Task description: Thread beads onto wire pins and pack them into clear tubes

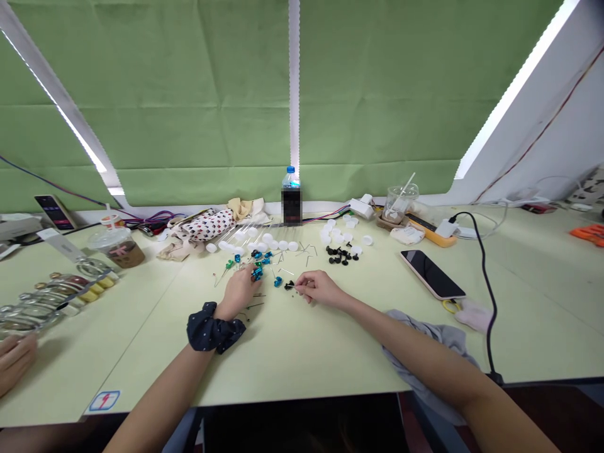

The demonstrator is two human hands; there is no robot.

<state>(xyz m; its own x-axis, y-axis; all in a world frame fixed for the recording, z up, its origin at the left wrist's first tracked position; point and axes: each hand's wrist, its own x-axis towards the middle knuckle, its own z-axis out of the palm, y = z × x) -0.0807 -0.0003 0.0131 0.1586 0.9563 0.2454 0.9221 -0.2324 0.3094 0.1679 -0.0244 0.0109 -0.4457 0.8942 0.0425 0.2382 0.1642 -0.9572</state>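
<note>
My left hand (241, 289), with a dark dotted scrunchie (210, 330) at the wrist, has its fingers curled over small shiny blue parts (257, 274) at its fingertips. More blue and green parts lie just beyond it. My right hand (321, 288) is closed in a pinch; a small black part (289, 285) with a thin pale stem shows at its fingertips. A loose blue part (278, 282) rests between the hands. Thin bent metal pins (309, 255) are scattered ahead. Black round-headed pieces (338, 255) form a pile beyond my right hand.
White round caps (337, 234) and clear tubes with white ends (245, 234) lie farther back. A bottle (291, 198) stands by the blind. At right are a phone (431, 274) and black cable (486, 283); at left, a drink cup (120, 246), bundled glass tubes (47, 299) and another person's hand (16, 362).
</note>
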